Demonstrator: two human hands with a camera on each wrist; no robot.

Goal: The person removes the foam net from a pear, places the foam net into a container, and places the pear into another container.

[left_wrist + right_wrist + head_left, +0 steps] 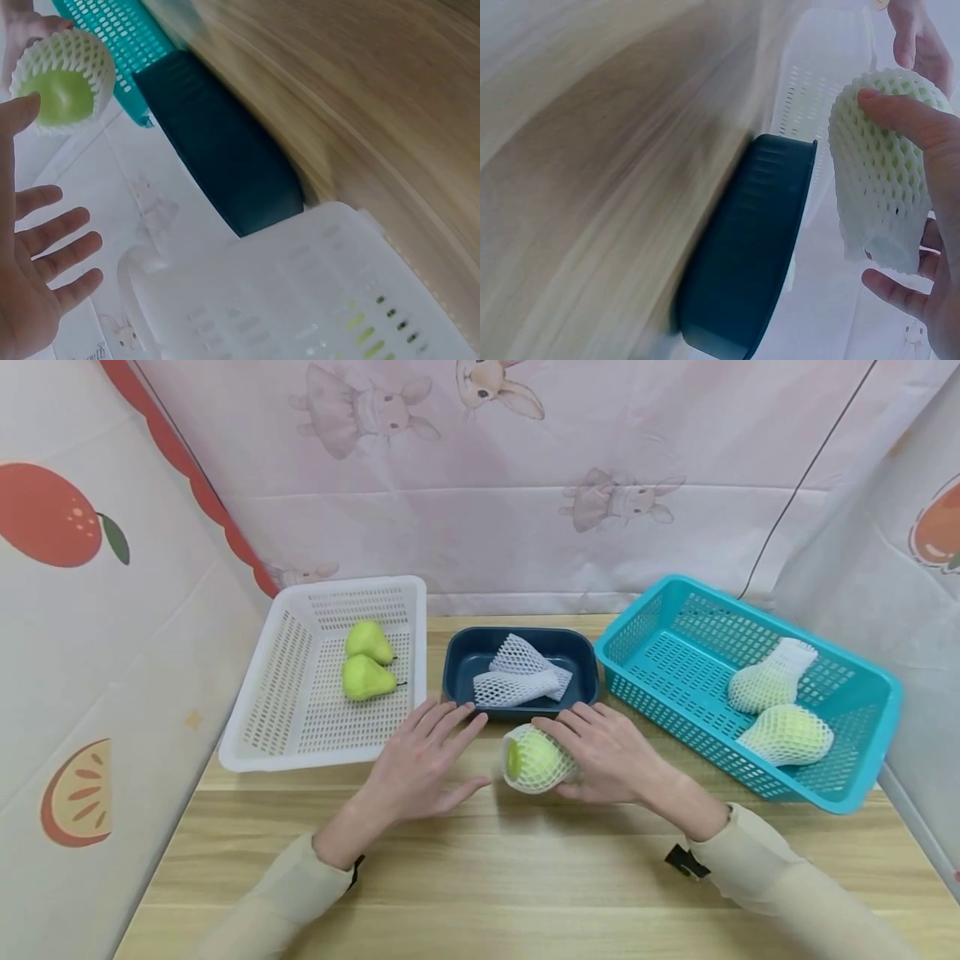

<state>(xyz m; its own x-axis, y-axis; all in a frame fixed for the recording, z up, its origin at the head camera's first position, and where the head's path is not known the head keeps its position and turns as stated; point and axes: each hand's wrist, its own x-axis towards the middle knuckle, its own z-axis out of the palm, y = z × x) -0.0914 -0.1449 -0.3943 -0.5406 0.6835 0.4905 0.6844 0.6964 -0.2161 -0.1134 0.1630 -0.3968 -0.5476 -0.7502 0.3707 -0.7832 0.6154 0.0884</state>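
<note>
In the head view my right hand (611, 756) grips a green pear (536, 758) that sits inside a white foam net sleeve (881, 172). The pear's bare rounded end pokes out of the sleeve and faces left. My left hand (420, 764) is spread just left of the pear with straight fingers, holding nothing. In the left wrist view its thumb overlaps the pear's bare end. Behind the hands, a dark blue tray (459, 689) contains two loose foam net sleeves (517, 687), one lying across the other.
On the left stands a white basket (255, 727) with two bare pears (367, 677) touching each other. A turquoise basket (675, 727) at the right bears two pears in foam net sleeves (787, 735). Printed cloth walls (487, 543) surround the wooden table (480, 893).
</note>
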